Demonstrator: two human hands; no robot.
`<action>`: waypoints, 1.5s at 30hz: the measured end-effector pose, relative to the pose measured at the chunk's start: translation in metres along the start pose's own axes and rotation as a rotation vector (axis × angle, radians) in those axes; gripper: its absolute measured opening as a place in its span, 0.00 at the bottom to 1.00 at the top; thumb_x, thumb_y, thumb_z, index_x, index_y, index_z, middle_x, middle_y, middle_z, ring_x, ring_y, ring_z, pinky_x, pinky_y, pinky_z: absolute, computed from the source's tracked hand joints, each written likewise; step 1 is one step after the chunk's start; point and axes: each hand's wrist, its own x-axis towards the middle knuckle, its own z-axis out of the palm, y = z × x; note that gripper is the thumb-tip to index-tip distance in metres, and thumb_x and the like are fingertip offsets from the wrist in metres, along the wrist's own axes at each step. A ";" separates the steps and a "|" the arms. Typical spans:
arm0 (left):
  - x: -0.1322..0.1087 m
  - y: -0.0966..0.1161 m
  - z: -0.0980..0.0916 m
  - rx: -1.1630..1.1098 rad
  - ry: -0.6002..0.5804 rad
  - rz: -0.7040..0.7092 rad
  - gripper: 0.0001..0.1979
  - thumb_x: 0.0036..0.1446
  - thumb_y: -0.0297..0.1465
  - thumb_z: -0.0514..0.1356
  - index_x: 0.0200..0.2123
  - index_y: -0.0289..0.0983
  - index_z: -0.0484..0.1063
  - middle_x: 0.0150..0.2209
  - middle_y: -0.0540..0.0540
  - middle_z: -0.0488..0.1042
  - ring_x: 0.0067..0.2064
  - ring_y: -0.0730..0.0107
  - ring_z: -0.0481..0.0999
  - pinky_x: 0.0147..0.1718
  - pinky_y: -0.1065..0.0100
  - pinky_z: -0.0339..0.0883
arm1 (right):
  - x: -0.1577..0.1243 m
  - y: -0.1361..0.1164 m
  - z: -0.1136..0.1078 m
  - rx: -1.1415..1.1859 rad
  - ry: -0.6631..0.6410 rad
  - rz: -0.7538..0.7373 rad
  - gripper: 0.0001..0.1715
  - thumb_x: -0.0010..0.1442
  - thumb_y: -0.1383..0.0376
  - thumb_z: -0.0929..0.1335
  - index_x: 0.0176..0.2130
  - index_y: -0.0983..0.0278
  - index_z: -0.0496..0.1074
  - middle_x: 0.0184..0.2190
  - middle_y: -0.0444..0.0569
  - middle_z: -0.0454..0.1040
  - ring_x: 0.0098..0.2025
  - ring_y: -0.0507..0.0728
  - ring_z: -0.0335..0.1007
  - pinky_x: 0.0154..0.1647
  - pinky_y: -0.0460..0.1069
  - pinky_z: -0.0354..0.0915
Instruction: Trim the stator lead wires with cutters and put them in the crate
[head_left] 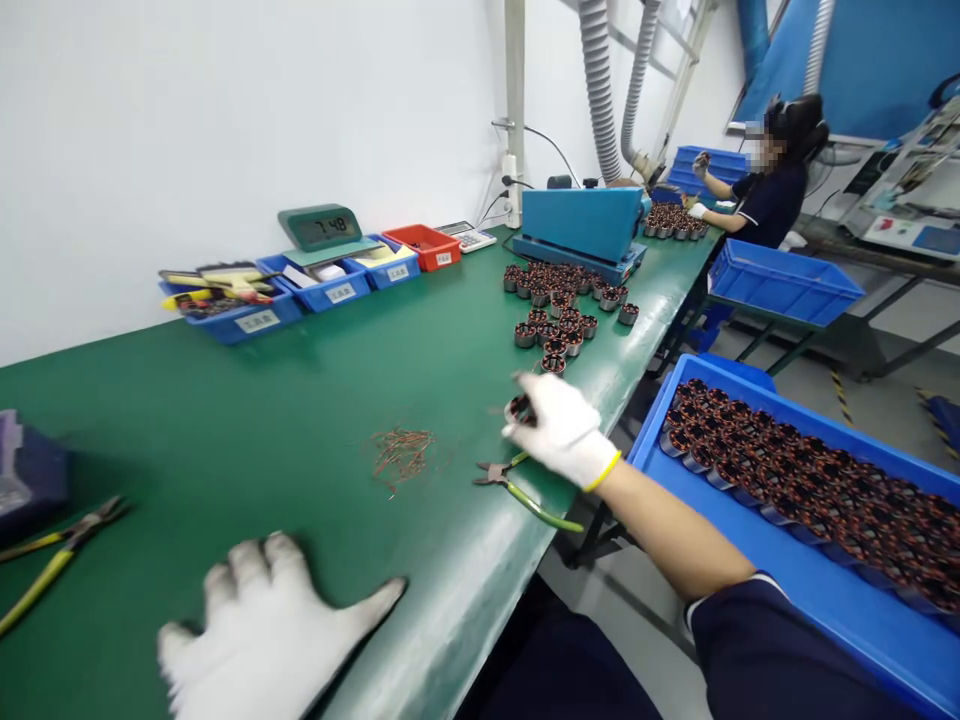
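My left hand (255, 630), in a white glove, lies on the green bench with its fingers spread and holds nothing. Gloved in white too, my right hand (559, 420) is closed around a copper-wound motor stator (521, 408), which is partly hidden and blurred. Just below that hand, green-handled cutting pliers (536, 508) rest near the bench edge. Between my hands lies a small heap of cut copper wire ends (401, 455). Beyond my right hand stand several more stators (559, 310) in a cluster.
A blue crate (652, 480) full of stators stands to the right. Tool bins (259, 320) and a digital clock (321, 228) line the wall. A blue machine (577, 225) sits behind the cluster. More pliers (56, 560) lie at left. A co-worker (772, 190) works farther along the bench (225, 430).
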 end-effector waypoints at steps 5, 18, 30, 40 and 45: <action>0.033 0.053 -0.002 0.108 0.017 0.018 0.62 0.41 0.66 0.47 0.65 0.21 0.50 0.64 0.19 0.54 0.64 0.30 0.54 0.53 0.28 0.51 | 0.033 0.079 0.012 -0.193 0.083 0.358 0.50 0.48 0.50 0.72 0.63 0.65 0.58 0.56 0.61 0.65 0.57 0.70 0.63 0.57 0.61 0.59; 0.056 0.072 0.010 0.068 0.039 -0.018 0.65 0.38 0.67 0.48 0.67 0.22 0.44 0.67 0.23 0.47 0.65 0.34 0.49 0.55 0.27 0.44 | 0.169 0.124 0.070 -0.191 0.108 0.618 0.67 0.43 0.40 0.71 0.69 0.60 0.40 0.70 0.63 0.36 0.68 0.71 0.37 0.60 0.73 0.45; 0.059 0.071 0.006 0.020 0.081 -0.040 0.58 0.44 0.60 0.49 0.66 0.19 0.46 0.67 0.23 0.49 0.66 0.37 0.53 0.57 0.35 0.50 | 0.164 0.106 0.061 -0.129 -0.003 0.271 0.44 0.58 0.46 0.65 0.65 0.65 0.54 0.66 0.63 0.50 0.66 0.69 0.46 0.64 0.65 0.46; 0.048 0.071 -0.002 -0.091 0.240 0.052 0.49 0.53 0.53 0.42 0.62 0.15 0.53 0.64 0.20 0.56 0.61 0.30 0.62 0.57 0.40 0.56 | 0.188 0.094 0.073 -0.107 -0.177 0.046 0.40 0.62 0.45 0.60 0.61 0.69 0.59 0.62 0.62 0.60 0.60 0.67 0.59 0.58 0.60 0.57; 0.039 0.072 -0.012 -0.190 0.223 0.081 0.47 0.53 0.54 0.46 0.65 0.23 0.50 0.64 0.23 0.55 0.60 0.25 0.62 0.54 0.38 0.61 | 0.162 0.070 0.075 -0.104 -0.115 0.120 0.35 0.63 0.45 0.59 0.57 0.67 0.62 0.61 0.59 0.62 0.58 0.64 0.60 0.57 0.58 0.58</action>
